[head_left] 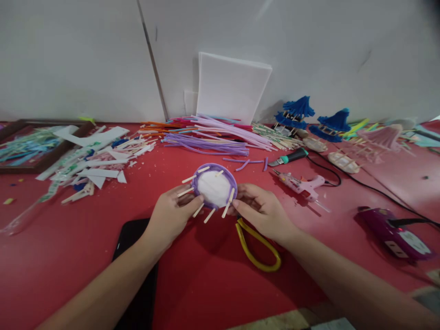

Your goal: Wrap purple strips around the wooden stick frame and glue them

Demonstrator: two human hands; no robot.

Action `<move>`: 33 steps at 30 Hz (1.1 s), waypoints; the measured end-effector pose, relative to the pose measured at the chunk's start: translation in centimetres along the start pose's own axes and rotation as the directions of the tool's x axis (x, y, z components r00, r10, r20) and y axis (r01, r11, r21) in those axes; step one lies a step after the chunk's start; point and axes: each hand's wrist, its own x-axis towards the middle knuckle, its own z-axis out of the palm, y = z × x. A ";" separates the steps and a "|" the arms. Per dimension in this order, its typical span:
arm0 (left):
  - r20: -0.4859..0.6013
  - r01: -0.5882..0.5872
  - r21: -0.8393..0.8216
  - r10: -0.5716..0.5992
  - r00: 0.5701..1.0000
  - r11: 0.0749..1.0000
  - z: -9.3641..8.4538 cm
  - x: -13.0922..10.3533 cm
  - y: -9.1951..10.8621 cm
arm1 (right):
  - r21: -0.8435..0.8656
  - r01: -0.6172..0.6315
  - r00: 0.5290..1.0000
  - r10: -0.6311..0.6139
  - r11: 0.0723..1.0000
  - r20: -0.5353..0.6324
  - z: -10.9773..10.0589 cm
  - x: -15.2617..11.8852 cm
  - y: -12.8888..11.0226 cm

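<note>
Between my two hands is a small round craft piece (213, 188) with a white middle, a purple pipe-cleaner rim and several short wooden sticks standing out around it. My left hand (175, 211) pinches its left edge, thumb on the near side. My right hand (259, 208) grips its right edge close to one stick. The piece is held above the red table, tilted so its white face shows. Below my right hand lies a yellow-handled tool (259, 247), perhaps scissors, its other end hidden. A dark phone-like slab (137, 270) lies under my left forearm.
Purple pipe cleaners (206, 144) and other colours lie along the wall. A utility knife (288, 157), a pink glue gun (302, 183) and a purple power strip (395, 233) are at right. Blue-roofed models (295, 112) stand behind; paper scraps (99, 174) lie at left.
</note>
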 end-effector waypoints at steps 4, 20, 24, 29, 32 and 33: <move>0.008 -0.024 0.026 0.024 1.000 0.999 0.0 0.0 0.1 | -0.043 0.046 0.999 -0.045 0.998 0.019 0.0 -0.1 -0.1; 0.036 -0.029 -0.130 0.034 0.999 0.991 0.3 -0.4 0.1 | 0.326 -0.171 0.979 0.199 0.930 -0.055 -0.4 0.3 0.0; 0.025 -0.078 -0.182 0.084 0.996 0.980 0.2 -0.6 0.1 | 0.376 -0.137 0.985 0.165 0.916 -0.042 -0.5 0.0 0.1; 0.024 -0.070 -0.201 0.076 0.997 0.977 0.2 -0.6 0.2 | 0.326 -0.124 0.989 0.144 0.937 -0.039 -0.5 0.1 0.3; 0.001 -0.054 -0.209 0.056 0.998 0.976 0.2 -0.6 0.2 | 0.160 -0.017 0.973 0.053 0.987 -0.223 -1.0 0.6 0.1; -0.006 -0.040 -0.207 0.040 0.999 0.978 0.2 -0.6 0.2 | 0.079 0.034 0.948 -0.007 0.996 -0.317 -1.4 0.8 -0.1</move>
